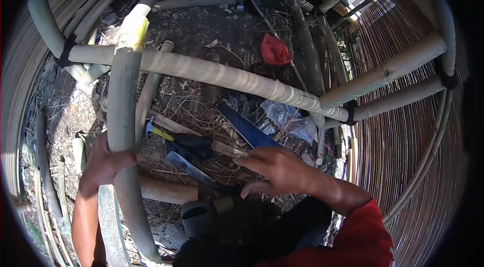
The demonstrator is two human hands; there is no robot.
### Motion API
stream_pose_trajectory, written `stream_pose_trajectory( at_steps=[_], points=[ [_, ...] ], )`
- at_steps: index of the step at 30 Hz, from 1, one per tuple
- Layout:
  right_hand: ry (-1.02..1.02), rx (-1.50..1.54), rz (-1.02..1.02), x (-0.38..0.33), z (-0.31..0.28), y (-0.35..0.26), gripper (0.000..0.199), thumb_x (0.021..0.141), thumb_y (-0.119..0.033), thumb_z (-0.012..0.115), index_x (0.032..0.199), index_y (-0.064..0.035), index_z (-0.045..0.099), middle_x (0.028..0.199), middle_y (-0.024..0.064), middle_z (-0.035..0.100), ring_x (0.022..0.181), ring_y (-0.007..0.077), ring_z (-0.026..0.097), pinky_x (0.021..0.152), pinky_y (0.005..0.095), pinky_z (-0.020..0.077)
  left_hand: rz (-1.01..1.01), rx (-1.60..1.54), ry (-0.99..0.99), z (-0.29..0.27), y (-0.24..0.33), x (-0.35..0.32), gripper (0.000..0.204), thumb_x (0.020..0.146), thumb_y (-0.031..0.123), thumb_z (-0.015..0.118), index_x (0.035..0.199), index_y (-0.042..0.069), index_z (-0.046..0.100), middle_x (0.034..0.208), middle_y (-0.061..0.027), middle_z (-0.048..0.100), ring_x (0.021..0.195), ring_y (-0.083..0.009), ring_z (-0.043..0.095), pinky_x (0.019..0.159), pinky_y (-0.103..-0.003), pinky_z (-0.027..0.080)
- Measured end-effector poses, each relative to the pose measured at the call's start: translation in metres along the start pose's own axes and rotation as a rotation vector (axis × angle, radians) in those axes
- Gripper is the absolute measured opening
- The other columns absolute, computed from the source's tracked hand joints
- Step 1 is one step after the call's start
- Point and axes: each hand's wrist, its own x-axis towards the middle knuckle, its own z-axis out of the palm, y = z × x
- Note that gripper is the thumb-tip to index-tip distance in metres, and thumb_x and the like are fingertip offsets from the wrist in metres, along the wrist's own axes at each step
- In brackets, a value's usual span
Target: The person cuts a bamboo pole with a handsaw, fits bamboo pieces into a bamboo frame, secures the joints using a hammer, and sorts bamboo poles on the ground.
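A thick green-grey bamboo pole [124, 111] stands lengthwise on my left, its upper part crossing a horizontal bamboo rail [212, 69]. A pale, freshly cut patch shows on the pole just above the crossing. My left hand [105, 162] is wrapped round the pole below that rail. To the right, my right hand [275, 169] hovers with fingers stretched and thumb apart, holding nothing. Beneath and beside it lie a machete [187, 167], its dark handle toward my hand, and a hand saw [247, 125] with a blue blade. A hammer [160, 133] with a yellow and black handle lies farther left.
Bamboo rails lashed with black ties frame the space, one thick pole [388, 71] jutting right. Slatted walls [398, 131] curve round both sides. A red bag or cloth [275, 49] and clear plastic [288, 118] lie among shavings. A bamboo piece [169, 190] lies near me.
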Motion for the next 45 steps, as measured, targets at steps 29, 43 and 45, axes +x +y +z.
stream_pose_trajectory(
  at_steps=[29,43,45],
  points=[
    [0.378,-0.934,0.895,0.128,-0.111,0.097,0.061,0.072,-0.024,0.082,0.126,-0.0107,0.057,0.104,0.0244,0.074,0.098,0.045,0.072,0.085,0.0564,0.0565,0.679,0.896,0.276,0.01,0.001,0.233,0.106,0.071,0.071,0.08,0.149,0.003,0.052,0.146,-0.0219,0.055,0.141,-0.0349,0.045,0.124,-0.051,0.022],
    [0.339,-0.598,0.639,0.149,-0.158,0.321,0.063,0.067,-0.02,0.084,0.124,-0.0085,0.06,0.099,0.0263,0.073,0.096,0.0478,0.071,0.082,0.0559,0.0577,0.768,0.543,0.487,0.027,0.009,0.247,0.094,0.062,0.058,0.089,0.133,0.002,0.064,0.108,-0.0113,0.064,0.109,-0.0295,0.06,0.114,-0.05,0.035],
    [0.336,-0.509,0.625,0.171,-0.16,0.357,0.064,0.066,-0.02,0.086,0.123,-0.0059,0.061,0.101,0.0256,0.073,0.099,0.0466,0.071,0.084,0.0521,0.058,0.639,0.685,0.442,0.025,0.015,0.245,0.097,0.059,0.06,0.09,0.134,0.004,0.064,0.11,-0.0109,0.063,0.11,-0.0293,0.058,0.112,-0.054,0.035]
  ],
)
